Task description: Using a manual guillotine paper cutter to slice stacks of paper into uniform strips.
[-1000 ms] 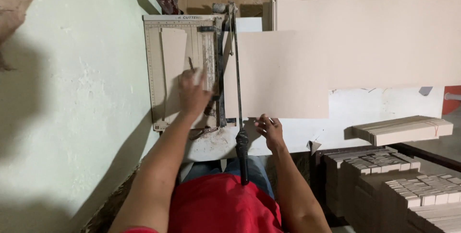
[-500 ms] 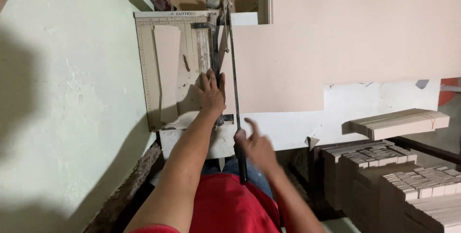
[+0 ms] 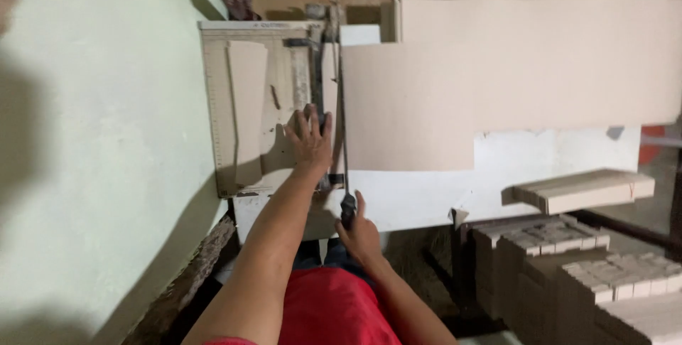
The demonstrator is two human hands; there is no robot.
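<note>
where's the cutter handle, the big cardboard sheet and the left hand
cutter handle (image 3: pixel 348 208), head view, on its dark grip
big cardboard sheet (image 3: pixel 497 68), head view, on its flat middle
left hand (image 3: pixel 310 140), head view, on its back

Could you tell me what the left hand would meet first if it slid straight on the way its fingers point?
The left hand lies flat on the cutter board, fingers pointing up the picture. Going straight on, it would probably first meet the grey clamp bar beside the long blade arm, though depth is hard to judge.
</note>
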